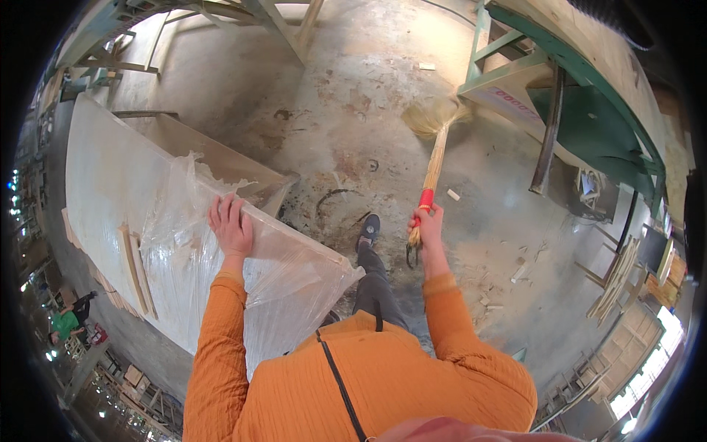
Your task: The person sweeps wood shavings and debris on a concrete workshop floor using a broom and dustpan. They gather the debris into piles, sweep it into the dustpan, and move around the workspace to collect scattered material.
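Note:
My right hand [428, 223] is wrapped round the lower handle of a straw broom [434, 158], just below its red band. The broom points away from me, its bristles [433, 118] spread on the concrete floor near the green-framed bench. My left hand [231, 225] lies with its fingers stretched over the edge of a large pale panel-like piece [169, 221] wrapped in clear plastic film. It holds nothing there. The film is torn and loose beside my fingers.
A green-framed bench [582, 74] stands at the far right. Wooden legs [272, 29] rise at the far left. Wood scraps [519, 269] and dust lie on the concrete floor [346, 110]. Two wood strips [138, 272] rest on the wrapped piece. A person in green [65, 322] is at far left.

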Tool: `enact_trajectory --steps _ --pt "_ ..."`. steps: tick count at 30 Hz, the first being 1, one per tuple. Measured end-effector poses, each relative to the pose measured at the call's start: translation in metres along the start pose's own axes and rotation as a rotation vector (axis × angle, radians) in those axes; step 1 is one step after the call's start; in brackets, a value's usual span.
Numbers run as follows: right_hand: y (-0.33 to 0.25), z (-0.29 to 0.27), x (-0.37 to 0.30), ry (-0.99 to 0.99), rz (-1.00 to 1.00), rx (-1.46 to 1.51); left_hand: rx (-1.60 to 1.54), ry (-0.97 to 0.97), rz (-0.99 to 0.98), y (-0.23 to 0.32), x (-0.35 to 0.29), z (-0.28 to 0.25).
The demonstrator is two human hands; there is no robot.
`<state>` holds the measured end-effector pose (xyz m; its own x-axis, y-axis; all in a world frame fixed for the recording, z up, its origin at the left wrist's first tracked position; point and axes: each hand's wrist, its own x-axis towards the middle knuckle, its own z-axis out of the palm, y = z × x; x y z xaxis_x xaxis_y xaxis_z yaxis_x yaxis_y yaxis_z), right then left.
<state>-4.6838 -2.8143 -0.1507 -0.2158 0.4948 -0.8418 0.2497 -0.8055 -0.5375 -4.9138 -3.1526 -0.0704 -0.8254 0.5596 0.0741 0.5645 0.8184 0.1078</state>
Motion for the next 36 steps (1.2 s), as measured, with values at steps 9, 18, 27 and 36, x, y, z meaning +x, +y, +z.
enact_trajectory --steps 9,18,27,36 --pt "-0.063 0.108 0.067 -0.531 -0.119 -0.014 -0.004 0.0 0.022 0.006 0.004 0.001" --pt "-0.165 0.238 0.29 -0.47 -0.293 -0.054 -0.016 -0.028 0.045 0.0 0.008 0.012" --pt "-0.12 0.236 0.159 -0.306 -0.091 0.884 0.037 -0.069 -0.023 0.005 -0.006 0.004" --pt "-0.129 0.188 0.16 -0.391 -0.202 0.718 -0.016 -0.032 0.062 0.01 0.014 0.007"
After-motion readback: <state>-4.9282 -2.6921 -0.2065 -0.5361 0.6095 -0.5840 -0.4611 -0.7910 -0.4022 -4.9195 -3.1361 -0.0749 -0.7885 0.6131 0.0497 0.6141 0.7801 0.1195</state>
